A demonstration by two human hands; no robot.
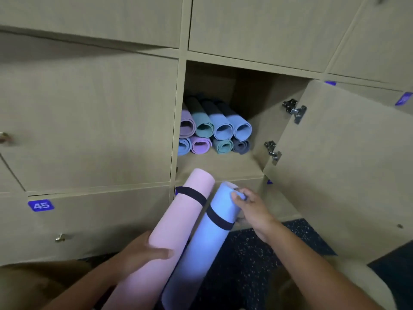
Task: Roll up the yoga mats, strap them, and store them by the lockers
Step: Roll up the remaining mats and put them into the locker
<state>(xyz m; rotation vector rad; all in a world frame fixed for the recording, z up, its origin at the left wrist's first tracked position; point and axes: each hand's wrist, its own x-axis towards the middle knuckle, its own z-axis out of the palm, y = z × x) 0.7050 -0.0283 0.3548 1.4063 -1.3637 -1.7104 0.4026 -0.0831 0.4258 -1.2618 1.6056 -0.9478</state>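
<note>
Two rolled mats sit right up front, side by side and touching, both tilted with their far ends aimed at the lockers. Left hand [145, 251] is wrapped around the pink mat [169, 238] low down, thumb across the front. Right hand [250, 209] grips the top end of the blue mat [201, 247], fingertips hooked over the rim into the roll's opening. Each mat has a black strap around it near the far end: the pink mat's strap [192, 194] and the blue mat's strap [218, 218].

Under them there's dark speckled floor [257, 253]. Just past the mat tips is the lower locker row, with a purple tag reading 45 [41, 205] off to the left.

Further back, one locker [223, 166] stands open, its door [335, 164] swung out to the right on two metal hinges [295, 110]. Inside, eight rolled mats [214, 130] are stacked in two rows of four, ends facing out, in purple, teal, blue and one dark navy, pushed to the left side of the compartment. Closed wood-tone doors [89, 121] all around.
</note>
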